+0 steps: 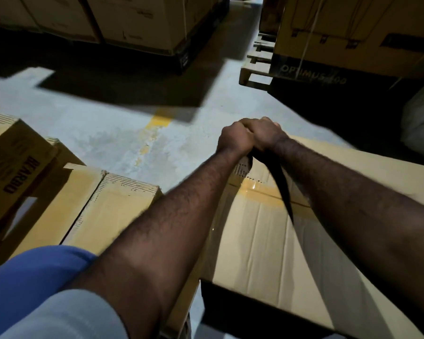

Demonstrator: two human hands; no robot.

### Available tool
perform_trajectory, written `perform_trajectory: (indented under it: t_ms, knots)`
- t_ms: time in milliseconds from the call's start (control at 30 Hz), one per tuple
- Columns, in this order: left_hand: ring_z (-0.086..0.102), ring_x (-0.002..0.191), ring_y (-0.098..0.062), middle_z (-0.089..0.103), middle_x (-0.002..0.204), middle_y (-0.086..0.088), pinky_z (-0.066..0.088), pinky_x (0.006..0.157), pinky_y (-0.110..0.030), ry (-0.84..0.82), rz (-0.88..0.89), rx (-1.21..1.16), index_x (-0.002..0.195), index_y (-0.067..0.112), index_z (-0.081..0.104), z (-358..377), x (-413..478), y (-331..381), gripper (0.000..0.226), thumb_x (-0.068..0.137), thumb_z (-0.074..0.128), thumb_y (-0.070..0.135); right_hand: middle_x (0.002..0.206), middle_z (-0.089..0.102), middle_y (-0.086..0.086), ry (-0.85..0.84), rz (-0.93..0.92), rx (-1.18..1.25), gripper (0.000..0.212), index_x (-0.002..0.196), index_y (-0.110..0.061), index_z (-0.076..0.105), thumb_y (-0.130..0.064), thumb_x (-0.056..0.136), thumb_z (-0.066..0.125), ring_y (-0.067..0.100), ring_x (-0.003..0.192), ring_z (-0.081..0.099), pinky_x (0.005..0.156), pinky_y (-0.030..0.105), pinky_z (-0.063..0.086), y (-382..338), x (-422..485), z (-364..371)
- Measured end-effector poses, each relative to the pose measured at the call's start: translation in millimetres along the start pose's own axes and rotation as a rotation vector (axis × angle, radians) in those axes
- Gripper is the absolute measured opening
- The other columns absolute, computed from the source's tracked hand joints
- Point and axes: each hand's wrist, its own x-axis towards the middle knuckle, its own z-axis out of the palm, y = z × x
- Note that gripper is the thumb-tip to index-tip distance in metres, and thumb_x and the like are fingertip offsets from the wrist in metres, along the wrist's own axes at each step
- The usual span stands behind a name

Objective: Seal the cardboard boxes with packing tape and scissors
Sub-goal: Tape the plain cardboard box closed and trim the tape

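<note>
Single head-worn view, angled forward and down, near the box (267, 241)

You're working in dim, warm light. A pale patch lights the floor (103, 123), cut by hard black shadows below the far boxes (123, 23). Tape (257, 189) on the near box (267, 245) gives off a small glare, and a sharp dark shadow crosses it. Straight lines bow towards the edges, and your sleeve (30, 285) is smeared with blur.

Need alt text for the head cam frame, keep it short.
A person's left hand and right hand meet at the far edge of a cardboard box with a glossy tape strip across its top; what they hold is hidden. More boxes lie to its left, concrete floor beyond.
</note>
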Motion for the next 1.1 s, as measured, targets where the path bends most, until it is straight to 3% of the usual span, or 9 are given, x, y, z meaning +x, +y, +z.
perform_trajectory:
  t_ms: [200,300,400,467,567,667,800,967,1100]
  knots:
    - [0.065,0.112,-0.034,0.068,0.122,-0.020,0.053,0.088,-0.038,-0.059,-0.090,-0.076,0.119,0.000,0.066,-4.6,35.6,0.5,0.034,0.100,0.048,0.021,0.133,0.065,0.005,-0.059,0.183,0.162,0.044,0.122,-0.025,0.068,-0.041,0.098,0.035,0.026,0.117,0.059,0.095,0.040,0.046,0.0,21.9,-3.0]
    - [0.070,0.097,-0.035,0.073,0.101,-0.022,0.054,0.075,-0.039,-0.139,-0.087,-0.104,0.091,-0.002,0.071,0.9,42.3,-10.4,0.021,0.090,0.051,0.008,0.128,0.065,0.009,-0.063,0.224,0.079,0.055,0.118,-0.022,0.068,-0.050,0.093,0.028,0.028,0.111,0.060,0.083,0.037,0.043,0.0,27.2,3.7]
    - [0.061,0.080,-0.025,0.065,0.075,-0.010,0.040,0.060,-0.028,-0.183,-0.074,-0.220,0.069,0.009,0.060,0.4,37.7,-20.8,0.028,0.094,0.048,0.007,0.131,0.063,0.014,-0.069,0.244,0.071,0.056,0.121,-0.018,0.065,-0.050,0.097,0.026,0.029,0.113,0.059,0.088,0.038,0.045,-0.9,31.6,5.9]
    - [0.062,0.091,-0.021,0.069,0.092,-0.008,0.044,0.066,-0.028,-0.265,-0.065,-0.285,0.089,0.010,0.068,-3.4,31.4,-24.8,0.032,0.104,0.044,0.023,0.145,0.055,0.015,-0.103,0.254,0.074,0.060,0.137,-0.017,0.056,-0.051,0.102,0.021,0.030,0.129,0.053,0.106,0.043,0.040,-4.0,31.2,4.4]
    - [0.058,0.121,-0.024,0.062,0.134,-0.011,0.047,0.100,-0.039,-0.431,-0.065,-0.219,0.130,0.010,0.064,-15.6,10.5,-27.4,0.056,0.109,0.028,0.047,0.158,0.041,0.015,-0.034,0.231,0.034,0.063,0.157,-0.019,0.030,-0.054,0.106,0.021,0.032,0.147,0.034,0.119,0.053,0.023,-8.2,19.3,5.1]
    - [0.059,0.122,-0.032,0.062,0.135,-0.018,0.047,0.103,-0.040,-0.357,-0.027,-0.017,0.126,0.001,0.065,-28.9,-8.5,-40.8,0.056,0.107,0.036,0.045,0.158,0.039,0.014,0.140,0.057,-0.034,0.056,0.155,-0.017,0.035,-0.043,0.105,0.038,0.031,0.152,0.025,0.121,0.052,0.019,-21.0,-10.8,7.9]
    - [0.064,0.106,-0.036,0.069,0.109,-0.021,0.043,0.073,-0.034,-0.268,0.021,0.180,0.097,-0.001,0.069,-48.9,-52.5,-66.2,0.030,0.097,0.056,0.026,0.158,0.042,0.010,0.130,-0.162,0.002,0.052,0.150,-0.018,0.047,-0.027,0.099,0.056,0.029,0.150,0.030,0.120,0.046,0.027,-52.2,-59.1,16.5]
    - [0.061,0.115,-0.033,0.067,0.124,-0.014,0.047,0.084,-0.035,-0.228,0.025,0.334,0.121,0.007,0.067,-57.3,-132.0,-93.7,0.035,0.091,0.065,0.025,0.131,0.064,0.010,0.107,-0.307,0.014,0.046,0.129,-0.013,0.067,-0.011,0.084,0.066,0.032,0.122,0.057,0.098,0.042,0.051,-91.6,-120.5,30.2]
    - [0.065,0.099,-0.031,0.071,0.103,-0.011,0.049,0.073,-0.036,0.000,0.038,0.337,0.107,0.012,0.074,-61.5,-191.2,-110.9,0.026,0.084,0.071,0.024,0.117,0.068,0.003,0.080,-0.358,-0.016,0.037,0.118,-0.019,0.070,-0.015,0.082,0.071,0.027,0.112,0.061,0.090,0.038,0.052,-121.3,-163.9,31.8]
